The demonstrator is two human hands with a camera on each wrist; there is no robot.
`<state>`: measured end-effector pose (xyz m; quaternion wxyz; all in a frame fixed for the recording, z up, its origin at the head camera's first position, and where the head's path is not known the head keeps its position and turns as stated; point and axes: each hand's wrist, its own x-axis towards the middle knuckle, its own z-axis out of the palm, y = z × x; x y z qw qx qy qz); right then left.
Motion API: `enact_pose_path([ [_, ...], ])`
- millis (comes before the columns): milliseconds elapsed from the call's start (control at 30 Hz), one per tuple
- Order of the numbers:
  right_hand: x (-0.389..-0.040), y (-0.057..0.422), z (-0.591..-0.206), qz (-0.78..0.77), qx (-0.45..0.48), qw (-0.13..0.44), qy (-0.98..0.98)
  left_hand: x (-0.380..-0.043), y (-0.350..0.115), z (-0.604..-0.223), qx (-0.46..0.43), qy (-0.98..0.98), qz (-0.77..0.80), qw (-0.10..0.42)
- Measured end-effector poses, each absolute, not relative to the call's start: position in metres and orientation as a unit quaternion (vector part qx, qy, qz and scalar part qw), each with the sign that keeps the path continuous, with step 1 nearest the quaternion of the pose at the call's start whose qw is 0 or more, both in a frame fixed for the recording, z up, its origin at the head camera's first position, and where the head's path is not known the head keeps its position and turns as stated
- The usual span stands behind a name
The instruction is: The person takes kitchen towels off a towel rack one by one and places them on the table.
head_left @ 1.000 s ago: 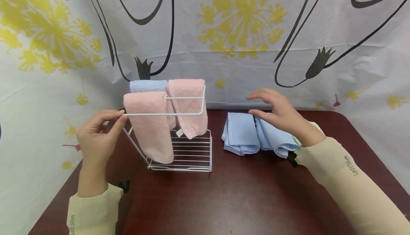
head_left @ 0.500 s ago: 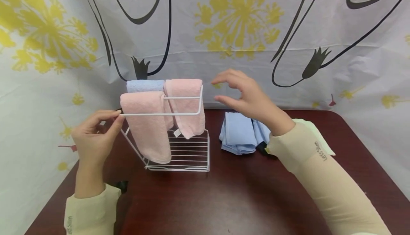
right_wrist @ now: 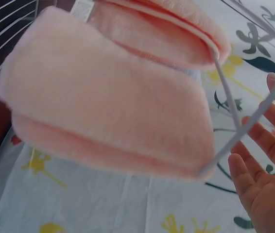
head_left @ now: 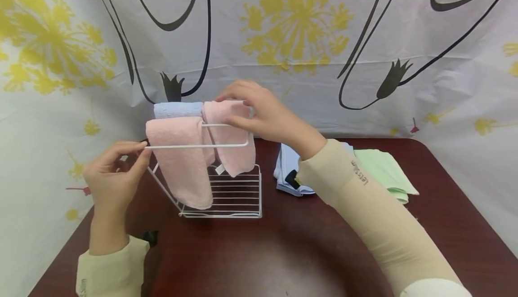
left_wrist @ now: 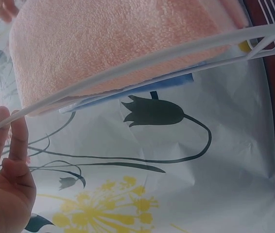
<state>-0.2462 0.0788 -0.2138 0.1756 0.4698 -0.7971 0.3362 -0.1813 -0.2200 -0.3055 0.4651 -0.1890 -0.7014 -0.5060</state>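
A small white wire towel rack (head_left: 226, 145) stands on the table, its corner pinched between the thumb and fingers of my left hand (head_left: 113, 175). Two pink towels hang over its upper bars: the front one (head_left: 180, 162) and one on the right (head_left: 238, 157) with a white tag. Behind them shows a blue towel (head_left: 178, 109). My right hand (head_left: 267, 113) is at the rack's right end, thumb and fingers spread and overlapping the right pink towel in the head view. The right wrist view shows those fingers (right_wrist: 268, 141) beside the bar, apart from the towel.
Folded blue towels (head_left: 285, 171) lie right of the rack, partly hidden by my right sleeve. A folded light green cloth (head_left: 378, 169) is farther right on the dark red table (head_left: 251, 261). A patterned curtain (head_left: 307, 86) hangs close behind.
My right hand has moved left from above the folded blue towels to the right end of the rack, uncovering the green cloth. My left hand keeps its pinch on the rack corner.
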Motion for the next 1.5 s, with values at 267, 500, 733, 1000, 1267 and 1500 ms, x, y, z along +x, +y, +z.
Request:
enact_pose_path([
  [267,-0.252,0.044,-0.201,0.297,0.474,0.119,-0.820,-0.181,-0.220,-0.304,-0.189,-0.695,-0.516,0.464],
  [500,-0.255,0.022,-0.199,0.262,0.482,0.081,-0.832,-0.181,-0.220,-0.305,-0.186,-0.699,-0.516,0.459],
  [733,-0.259,0.009,-0.201,0.253,0.490,0.053,-0.832,-0.181,-0.220,-0.306,-0.184,-0.692,-0.522,0.464],
  [1000,-0.259,0.003,-0.207,0.258,0.491,0.007,-0.832,-0.181,-0.219,-0.306,-0.187,-0.696,-0.518,0.461],
  [1267,-0.256,-0.003,-0.209,0.249,0.492,0.000,-0.834,-0.181,-0.219,-0.305,-0.191,-0.690,-0.518,0.469],
  [1500,-0.257,-0.001,-0.210,0.245,0.490,0.006,-0.836,-0.181,-0.215,-0.304,-0.194,-0.687,-0.520,0.469],
])
